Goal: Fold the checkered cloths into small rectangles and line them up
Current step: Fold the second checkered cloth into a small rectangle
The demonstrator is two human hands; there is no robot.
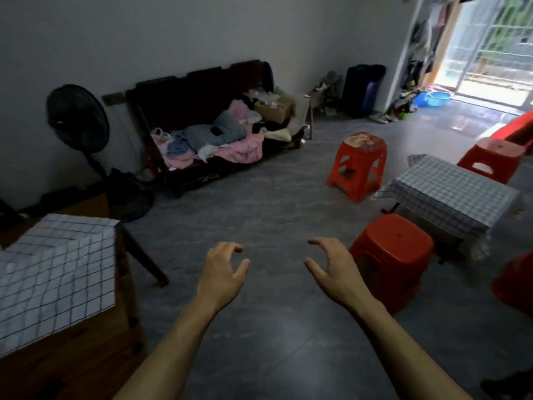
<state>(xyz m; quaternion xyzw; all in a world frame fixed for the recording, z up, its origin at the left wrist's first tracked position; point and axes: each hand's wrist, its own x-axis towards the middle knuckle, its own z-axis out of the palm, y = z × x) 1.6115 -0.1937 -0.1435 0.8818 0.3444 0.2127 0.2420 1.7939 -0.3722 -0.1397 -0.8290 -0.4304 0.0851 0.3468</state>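
A: Status? 
B: Left hand [222, 272] and right hand [331, 269] hover over bare floor [259, 203], fingers loosely curled, holding nothing. No fold begun, apparently. 
A: Cloth location? 
B: One checkered cloth [57, 269] drapes the wooden table [86, 356] on the left, hanging over its edge. Next move: reach left across clear floor.

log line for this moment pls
left hand: empty, fingers loosely curled | right hand: same | cloth: unfolded on left table, untouched

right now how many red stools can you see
5: one mid-floor, one by the right hand, one behind the checkered table, partial ones at far right and lower right edge. More may be off-frame.
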